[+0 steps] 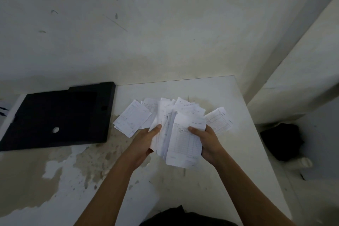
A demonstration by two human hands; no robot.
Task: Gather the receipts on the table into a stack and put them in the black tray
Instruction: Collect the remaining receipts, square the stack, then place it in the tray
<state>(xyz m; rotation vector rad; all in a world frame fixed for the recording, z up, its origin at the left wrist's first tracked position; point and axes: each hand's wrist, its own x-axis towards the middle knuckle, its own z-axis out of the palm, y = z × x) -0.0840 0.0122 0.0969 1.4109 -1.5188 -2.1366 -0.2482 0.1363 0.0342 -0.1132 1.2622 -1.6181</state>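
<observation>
Gathering half done: both hands, left and right, grip a ragged bundle of receipts; loose slips remain on the surface, black tray unfilled.

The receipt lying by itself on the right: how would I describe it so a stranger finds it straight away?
Start at the white table and find the bundle of receipts held between the left hand and right hand. Just right of the right hand lies the lone receipt, flat on the table. Unlike the gripped bundle, no hand holds it, and its printed grid faces up.
</observation>
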